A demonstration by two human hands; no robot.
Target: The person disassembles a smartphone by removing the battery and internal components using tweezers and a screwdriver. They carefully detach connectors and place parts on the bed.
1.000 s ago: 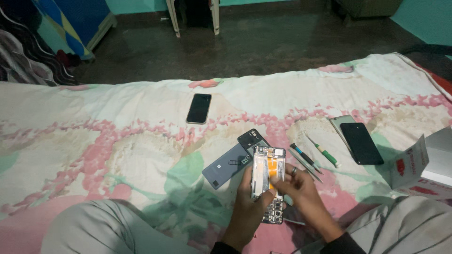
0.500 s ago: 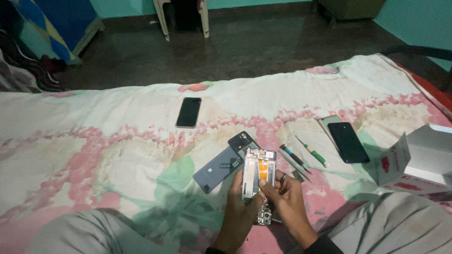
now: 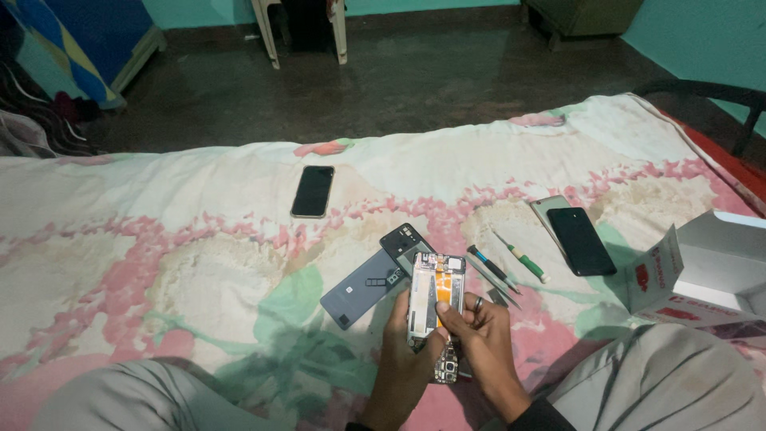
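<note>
Orange-and-silver innards show on an opened phone frame held upright just below the centre of the frame, above a pink, green and cream bedsheet. The left hand wraps the frame's left edge from below, fingers curled around it; the right hand, a ring on one finger, presses its thumb and fingertips against the frame's lower right side, pinching at something too small to make out.

Beneath the hands, a loose circuit board lies on the sheet, partly covered by them. Just left of the frame rest a grey back cover and a dark camera-end panel, touching each other. To the right lie two thin tools: a dark-handled screwdriver and a green-handled one. Further right sit a black phone lying over a pale cover, and an open white box at the right edge. Another black phone lies alone toward the upper middle.

The risks, judged from this view: the soft, patterned sheet could swallow any small screw or part that slips from the pinch, since it would be hard to spot against the print. The exposed board under the wrists could be pressed or bent if the hands drop. Dim light and a one-handed hold on the frame's edge could let it twist or fall onto the parts below.
</note>
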